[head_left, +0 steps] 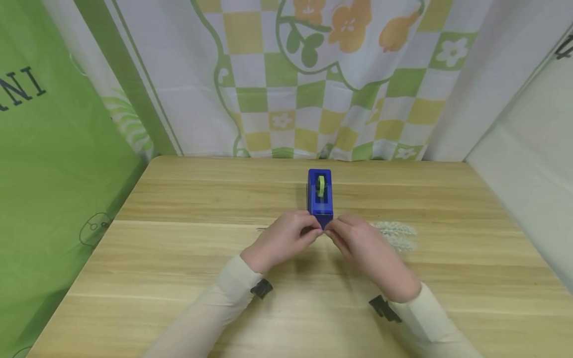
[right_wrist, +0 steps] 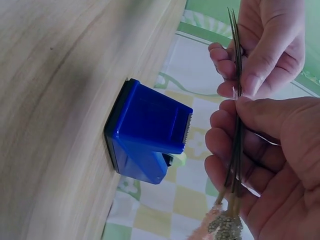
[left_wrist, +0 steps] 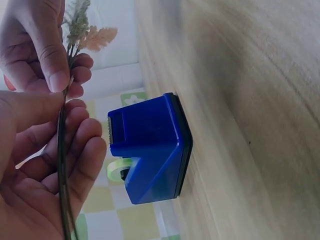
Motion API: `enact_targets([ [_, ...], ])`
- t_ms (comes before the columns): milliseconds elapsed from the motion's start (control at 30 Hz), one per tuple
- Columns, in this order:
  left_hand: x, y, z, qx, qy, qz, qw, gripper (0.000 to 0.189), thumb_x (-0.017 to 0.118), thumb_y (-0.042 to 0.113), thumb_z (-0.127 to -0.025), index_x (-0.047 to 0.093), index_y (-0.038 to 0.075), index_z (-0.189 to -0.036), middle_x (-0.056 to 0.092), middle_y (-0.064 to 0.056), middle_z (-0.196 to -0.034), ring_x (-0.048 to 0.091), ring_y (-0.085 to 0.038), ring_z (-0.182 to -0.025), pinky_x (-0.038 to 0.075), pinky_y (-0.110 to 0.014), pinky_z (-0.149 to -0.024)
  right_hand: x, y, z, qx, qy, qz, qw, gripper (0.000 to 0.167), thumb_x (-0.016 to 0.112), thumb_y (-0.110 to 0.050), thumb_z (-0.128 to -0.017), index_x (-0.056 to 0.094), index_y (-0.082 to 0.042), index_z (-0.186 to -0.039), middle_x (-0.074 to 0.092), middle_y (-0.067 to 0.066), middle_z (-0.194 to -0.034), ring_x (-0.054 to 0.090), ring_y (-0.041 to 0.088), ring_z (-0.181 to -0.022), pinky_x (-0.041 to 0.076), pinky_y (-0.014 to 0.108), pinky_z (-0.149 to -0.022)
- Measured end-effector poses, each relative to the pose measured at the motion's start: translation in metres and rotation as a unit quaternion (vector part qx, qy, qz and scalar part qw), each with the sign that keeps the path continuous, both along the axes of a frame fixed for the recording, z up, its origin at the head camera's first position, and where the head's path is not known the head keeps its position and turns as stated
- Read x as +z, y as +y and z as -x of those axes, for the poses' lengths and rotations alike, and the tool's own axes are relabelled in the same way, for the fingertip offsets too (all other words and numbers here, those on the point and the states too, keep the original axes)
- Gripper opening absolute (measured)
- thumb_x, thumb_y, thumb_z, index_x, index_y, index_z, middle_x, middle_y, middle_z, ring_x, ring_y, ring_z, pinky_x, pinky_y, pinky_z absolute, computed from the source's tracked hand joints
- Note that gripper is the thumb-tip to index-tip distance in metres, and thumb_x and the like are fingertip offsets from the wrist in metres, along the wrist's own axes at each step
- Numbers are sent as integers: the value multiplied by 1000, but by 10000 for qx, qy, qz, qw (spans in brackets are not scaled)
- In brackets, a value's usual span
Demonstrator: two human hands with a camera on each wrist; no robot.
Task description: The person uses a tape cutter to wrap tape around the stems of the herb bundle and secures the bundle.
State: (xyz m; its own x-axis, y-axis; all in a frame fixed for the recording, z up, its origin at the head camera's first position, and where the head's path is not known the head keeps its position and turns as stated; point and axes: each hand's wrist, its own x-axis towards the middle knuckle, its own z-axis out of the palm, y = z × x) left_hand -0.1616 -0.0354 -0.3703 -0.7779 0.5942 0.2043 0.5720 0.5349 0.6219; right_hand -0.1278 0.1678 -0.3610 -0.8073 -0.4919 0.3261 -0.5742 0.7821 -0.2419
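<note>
A thin bunch of dried flowers lies across both hands, its dark stems (left_wrist: 62, 165) crossing the fingers. My left hand (head_left: 284, 236) pinches the stems between thumb and fingers. Right beside it, my right hand (head_left: 364, 243) pinches the same stems, so the thumbs almost meet. A small shiny clear bit (right_wrist: 235, 92) shows on the stems at the pinch. Pale fluffy flower heads (head_left: 396, 234) stick out past the right hand; one head (left_wrist: 100, 39) is peach coloured. Just beyond the fingertips stands a blue tape dispenser (head_left: 320, 206) with a yellow-green roll (head_left: 321, 186).
The wooden table (head_left: 179, 199) extends around the hands. A checked, flowered curtain (head_left: 295, 99) hangs along its back edge. Green cloth (head_left: 53, 164) borders the left side and pale cloth (head_left: 528, 149) the right. Dark bands (head_left: 261, 288) sit at both wrists.
</note>
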Motion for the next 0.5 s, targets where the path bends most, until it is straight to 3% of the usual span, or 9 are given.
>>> enact_targets([
  [200,-1,-2,2,-106,42,136,9998,19,64,13,-104,77,2,-98,70,-4,-88,57,-13,-77,50,-24,-72,-1,0,0,-4,-13,42,10000,6,70,-12,-101,74,-10,-98,71,0,-89,63,10,-79,58,30,-71],
  [500,-2,-1,3,18,-11,160,9999,19,64,15,-105,76,2,-101,74,-6,-97,59,-14,-81,52,-26,-76,1,-1,1,-119,-175,40,9998,5,70,-14,-100,74,-11,-100,71,-1,-89,63,8,-76,58,30,-69],
])
